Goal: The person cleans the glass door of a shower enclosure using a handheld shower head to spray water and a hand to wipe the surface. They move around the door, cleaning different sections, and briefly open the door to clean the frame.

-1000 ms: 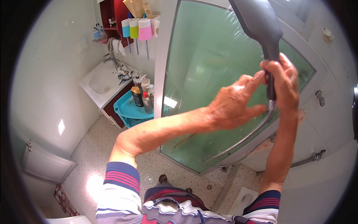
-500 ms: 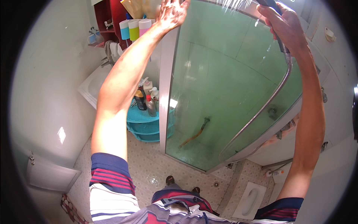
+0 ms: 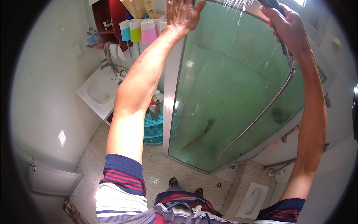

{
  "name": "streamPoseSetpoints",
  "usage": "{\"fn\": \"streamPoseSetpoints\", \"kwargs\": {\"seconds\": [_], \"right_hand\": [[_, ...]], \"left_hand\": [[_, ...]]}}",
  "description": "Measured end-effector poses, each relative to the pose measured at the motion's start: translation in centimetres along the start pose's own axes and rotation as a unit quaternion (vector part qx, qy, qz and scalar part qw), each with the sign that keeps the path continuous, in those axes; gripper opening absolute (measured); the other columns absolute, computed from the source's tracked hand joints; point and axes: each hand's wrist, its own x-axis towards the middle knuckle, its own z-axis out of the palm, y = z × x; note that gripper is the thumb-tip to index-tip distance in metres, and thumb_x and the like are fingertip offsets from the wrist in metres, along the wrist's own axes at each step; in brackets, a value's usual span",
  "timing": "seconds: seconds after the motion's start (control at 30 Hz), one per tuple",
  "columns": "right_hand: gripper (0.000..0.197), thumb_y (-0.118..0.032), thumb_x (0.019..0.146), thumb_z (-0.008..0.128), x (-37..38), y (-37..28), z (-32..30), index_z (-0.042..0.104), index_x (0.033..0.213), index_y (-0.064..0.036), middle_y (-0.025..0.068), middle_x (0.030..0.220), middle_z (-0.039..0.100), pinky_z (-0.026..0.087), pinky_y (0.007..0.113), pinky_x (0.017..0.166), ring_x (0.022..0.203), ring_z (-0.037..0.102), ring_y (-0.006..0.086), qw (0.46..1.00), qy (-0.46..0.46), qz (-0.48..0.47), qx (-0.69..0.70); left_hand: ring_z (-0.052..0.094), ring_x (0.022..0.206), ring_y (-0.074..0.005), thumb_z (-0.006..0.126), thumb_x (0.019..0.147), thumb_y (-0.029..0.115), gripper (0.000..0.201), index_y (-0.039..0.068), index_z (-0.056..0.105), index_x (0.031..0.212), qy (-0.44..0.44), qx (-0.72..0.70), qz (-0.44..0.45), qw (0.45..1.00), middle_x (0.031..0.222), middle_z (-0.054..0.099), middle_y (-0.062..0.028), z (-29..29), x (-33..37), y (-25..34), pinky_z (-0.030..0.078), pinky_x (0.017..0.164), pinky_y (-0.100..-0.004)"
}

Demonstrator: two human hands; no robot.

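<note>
My right hand (image 3: 290, 28) is closed around the dark handle of a hand shower (image 3: 282, 44) at the upper right. Water sprays from it toward the left, and drops run down the greenish glass panel (image 3: 231, 86). A ribbed metal hose (image 3: 274, 95) hangs from the handle in a long curve in front of the glass. My left hand (image 3: 185, 16) is raised at the panel's upper left corner, back toward me, thumb spread from the fingers. Its fingertips are partly cut off by the top edge. I cannot tell whether it touches the glass or its metal frame (image 3: 172, 97).
On the left are a white washbasin (image 3: 97, 91) with a tap (image 3: 108, 61), a red cabinet (image 3: 102, 22) and coloured cups (image 3: 148, 33). A turquoise shelf rack (image 3: 153, 130) with bottles stands beside the panel. A squat toilet (image 3: 253, 199) lies lower right on the tiled floor (image 3: 156, 168).
My left hand has moved right and a little down toward the glass, its thumb now spread out. The view has shifted, showing more of the washbasin. My right hand still holds the spraying hand shower.
</note>
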Motion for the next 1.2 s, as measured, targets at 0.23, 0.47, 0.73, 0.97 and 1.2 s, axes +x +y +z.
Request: {"fn": "streamPoseSetpoints", "kwargs": {"seconds": [0.23, 0.47, 0.73, 0.97, 1.2], "right_hand": [[0.042, -0.046, 0.087, 0.064, 0.7, 0.6, 1.8, 0.066, 0.099, -0.0057, -0.0029, 0.067, 0.054, 0.043, 0.023, 0.049, 0.057, 0.051, 0.0046, 0.997, -0.008, -0.059, 0.054], [0.044, -0.049, 0.085, 0.063, -0.6, 3.2, 3.4, 0.065, 0.094, -0.0065, -0.0024, 0.069, 0.054, 0.043, 0.023, 0.053, 0.059, 0.052, 0.0056, 0.999, -0.038, -0.022, -0.004], [0.044, -0.044, 0.083, 0.064, -5.5, 1.8, 7.0, 0.065, 0.095, -0.0011, 0.004, 0.064, 0.052, 0.038, 0.03, 0.053, 0.056, 0.047, 0.0125, 0.995, -0.07, -0.053, 0.044], [0.042, -0.04, 0.081, 0.065, -8.2, 1.4, 9.4, 0.064, 0.096, -0.0001, 0.0039, 0.064, 0.053, 0.038, 0.03, 0.053, 0.057, 0.047, 0.0115, 0.991, -0.112, 0.014, 0.068], [0.039, -0.037, 0.08, 0.065, -10.1, 1.9, 10.6, 0.065, 0.094, -0.0008, 0.0037, 0.066, 0.055, 0.04, 0.029, 0.056, 0.06, 0.05, 0.0116, 0.983, -0.134, 0.045, 0.114]], "left_hand": [[0.036, 0.135, -0.0438, 0.05, 0.096, 0.046, 0.066, -0.002, 0.041, 0.14, -0.01, -0.046, 0.148, 0.988, 0.147, 0.037, -0.026, -0.6, -8.0, 0.6, 0.028, 0.111, -0.0513], [0.027, 0.143, -0.0371, 0.048, 0.097, 0.044, 0.072, -0.002, 0.027, 0.148, 0.026, -0.021, 0.029, 0.999, 0.155, 0.025, -0.0234, 4.8, -5.1, -1.3, 0.026, 0.113, -0.0527], [0.027, 0.137, -0.0523, 0.054, 0.095, 0.029, 0.071, -0.011, 0.023, 0.144, -0.079, -0.074, -0.075, 0.991, 0.147, 0.026, -0.0372, -2.6, -26.6, -3.9, 0.022, 0.114, -0.0524], [0.036, 0.131, -0.0506, 0.053, 0.095, 0.038, 0.075, -0.009, 0.024, 0.145, -0.103, -0.158, -0.171, 0.967, 0.142, 0.035, -0.0364, -1.6, -27.0, -6.1, 0.033, 0.108, -0.0487], [0.062, 0.08, -0.0395, 0.051, 0.097, 0.04, 0.04, 0.002, 0.06, 0.104, -0.132, -0.272, -0.241, 0.922, 0.088, 0.065, -0.0214, -3.5, -15.9, -5.7, 0.048, 0.067, -0.0421]]}}
